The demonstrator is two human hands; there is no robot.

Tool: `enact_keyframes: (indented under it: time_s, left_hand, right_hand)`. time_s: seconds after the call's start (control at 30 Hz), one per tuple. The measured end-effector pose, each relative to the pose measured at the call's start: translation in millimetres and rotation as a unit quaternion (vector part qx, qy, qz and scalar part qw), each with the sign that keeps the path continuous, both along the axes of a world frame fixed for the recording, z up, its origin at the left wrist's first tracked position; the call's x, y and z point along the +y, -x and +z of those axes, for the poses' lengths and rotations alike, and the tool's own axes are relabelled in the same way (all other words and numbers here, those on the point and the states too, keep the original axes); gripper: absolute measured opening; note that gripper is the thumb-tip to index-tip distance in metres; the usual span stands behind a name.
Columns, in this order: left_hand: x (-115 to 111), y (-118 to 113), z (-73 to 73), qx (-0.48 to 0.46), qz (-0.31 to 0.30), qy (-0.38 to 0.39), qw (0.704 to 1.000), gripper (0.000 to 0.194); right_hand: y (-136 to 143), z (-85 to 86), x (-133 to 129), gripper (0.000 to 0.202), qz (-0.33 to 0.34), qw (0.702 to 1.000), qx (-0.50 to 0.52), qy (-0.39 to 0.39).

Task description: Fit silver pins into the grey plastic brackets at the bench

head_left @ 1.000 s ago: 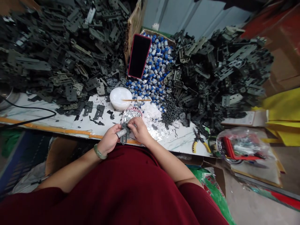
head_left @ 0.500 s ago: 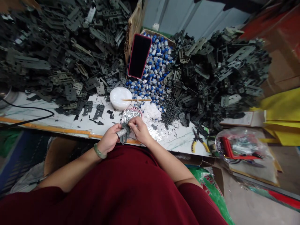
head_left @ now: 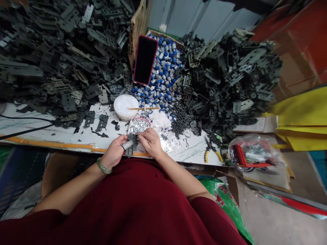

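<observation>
My left hand [head_left: 114, 151] is closed on a dark grey metal bracket [head_left: 130, 147] with holes, held at the table's front edge; one finger is wrapped in whitish tape. At the bracket's upper right corner, my right hand [head_left: 150, 142] has thumb and finger pinched together; whatever lies between them is too small to make out. Just beyond both hands sits a pink-rimmed tray [head_left: 139, 126] full of small silvery metal pins. Behind it stands a white bowl [head_left: 125, 108] of white stuff, with a thin wooden stick [head_left: 143, 108] lying across its right side.
Piles of dark brackets rise at the left [head_left: 68, 54] and right [head_left: 219, 75]. Between them lie blue-and-white cylinders [head_left: 163, 61], a propped phone [head_left: 145, 60], white pieces [head_left: 160, 119] and small black parts [head_left: 181, 117]. Yellow-handled pliers [head_left: 212, 151] rest at the right edge beside a plastic bag [head_left: 255, 154].
The whole view has shifted, so things appear slightly farther left. My right fingers stay at the bracket's upper right corner, and my left hand keeps hold of it.
</observation>
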State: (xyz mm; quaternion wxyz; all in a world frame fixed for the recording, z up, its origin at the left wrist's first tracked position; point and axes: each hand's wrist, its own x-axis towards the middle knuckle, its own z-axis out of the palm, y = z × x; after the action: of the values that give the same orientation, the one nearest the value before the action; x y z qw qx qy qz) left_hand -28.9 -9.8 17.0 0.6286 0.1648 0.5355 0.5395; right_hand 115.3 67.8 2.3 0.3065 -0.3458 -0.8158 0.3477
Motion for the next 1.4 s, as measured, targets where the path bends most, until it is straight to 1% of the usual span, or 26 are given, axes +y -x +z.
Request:
enact_keyframes:
  time_s: [0.1, 0.17, 0.2, 0.3, 0.37, 0.4, 0.47, 0.53, 0.63, 0.7, 0.77, 0.87, 0.9, 0.93, 0.97, 1.03, 1.07, 1.1, 1.13, 1.17, 1.2, 1.27, 1.33, 1.4]
  left_hand:
    - [1, -1, -0.4, 0.011, 0.002, -0.009, 1.0, 0.03]
    - [1, -2, -0.9, 0.014, 0.001, -0.013, 1.0, 0.03]
    - [1, -2, -1.4, 0.015, 0.0, -0.014, 1.0, 0.03]
    - [1, -2, -5.2, 0.027, 0.0, -0.019, 0.999, 0.029]
    - [1, -2, -8.7, 0.041, 0.01, -0.018, 0.999, 0.029]
    - [1, -1, -10.1, 0.047, 0.014, -0.016, 0.999, 0.029]
    - [1, 0, -11.3, 0.054, 0.018, -0.013, 0.998, 0.029]
    - [1, -1, -10.2, 0.051, 0.017, -0.015, 0.998, 0.03]
    - [2, -3, -6.8, 0.043, 0.014, -0.025, 0.999, 0.034]
    - [2, -4, -5.5, 0.043, 0.01, -0.031, 0.999, 0.034]
    - [1, -4, -5.2, 0.045, 0.004, -0.032, 0.998, 0.035]
    - [1, -5, -5.6, 0.05, -0.006, -0.033, 0.998, 0.035]
    - [0, -5, -5.7, 0.055, -0.008, -0.035, 0.998, 0.034]
    - [0, -5, -5.8, 0.058, -0.01, -0.037, 0.998, 0.034]
    - [1, -5, -6.2, 0.057, -0.011, -0.037, 0.998, 0.034]
    - [2, -6, -7.6, 0.041, -0.02, -0.025, 0.999, 0.032]
    - [3, -6, -8.7, 0.028, -0.027, -0.015, 0.999, 0.031]
    - [4, -6, -10.1, 0.015, -0.034, -0.004, 0.999, 0.029]
    - [6, -7, -11.7, 0.004, -0.039, 0.005, 0.999, 0.029]
    - [7, -8, -13.2, -0.004, -0.041, 0.011, 0.999, 0.028]
    - [9, -9, -14.6, -0.009, -0.041, 0.015, 0.999, 0.028]
    - [11, -12, -16.6, -0.012, -0.042, 0.02, 0.999, 0.028]
    - [13, -16, -17.3, -0.012, -0.045, 0.026, 0.999, 0.029]
    - [14, -20, -17.1, -0.012, -0.049, 0.027, 0.998, 0.028]
  right_hand:
    - [-3, -4.7, 0, 0.022, -0.027, 0.998, -0.015, 0.059]
    - [-4, -9.0, 1, 0.02, -0.025, 0.996, -0.061, 0.054]
    - [-4, -10.5, 1, 0.018, -0.012, 0.995, -0.095, 0.037]
    - [-4, -10.1, 1, 0.013, 0.062, 0.978, -0.196, -0.025]
    - [-4, -6.3, 1, 0.013, 0.088, 0.974, -0.206, -0.034]
    - [-4, -3.9, 1, 0.013, 0.087, 0.978, -0.19, -0.024]
    - [-5, 0.7, 2, 0.015, 0.066, 0.989, -0.128, 0.031]
    - [-5, 3.8, 3, 0.014, 0.038, 0.991, -0.059, 0.118]
    - [-2, 5.7, 3, 0.013, 0.0, 0.971, 0.011, 0.239]
    - [0, 6.3, 1, 0.013, -0.019, 0.961, 0.023, 0.274]
    - [2, 6.9, -3, 0.013, -0.03, 0.966, 0.009, 0.256]
    - [5, 7.3, -8, 0.011, -0.033, 0.985, -0.042, 0.161]
    - [6, 6.9, -10, 0.01, -0.03, 0.988, -0.057, 0.137]
    - [6, 6.2, -11, 0.01, -0.025, 0.989, -0.066, 0.13]
    - [5, 5.2, -11, 0.011, -0.017, 0.987, -0.068, 0.142]
    - [-1, 1.9, -9, 0.013, 0.01, 0.978, -0.055, 0.2]
    - [-7, -0.3, -6, 0.015, 0.02, 0.973, -0.05, 0.224]
    - [-15, -3.0, -2, 0.017, 0.02, 0.971, -0.054, 0.231]
    - [-25, -6.1, 3, 0.018, 0.003, 0.974, -0.069, 0.215]
    - [-35, -9.7, 9, 0.017, -0.028, 0.979, -0.095, 0.178]
    - [-46, -14.0, 15, 0.015, -0.068, 0.981, -0.126, 0.128]
    - [-66, -23.9, 27, 0.013, -0.139, 0.972, -0.188, 0.028]
    - [-81, -34.5, 35, 0.013, -0.166, 0.958, -0.234, -0.024]
    - [-89, -43.7, 39, 0.014, -0.165, 0.95, -0.262, -0.039]
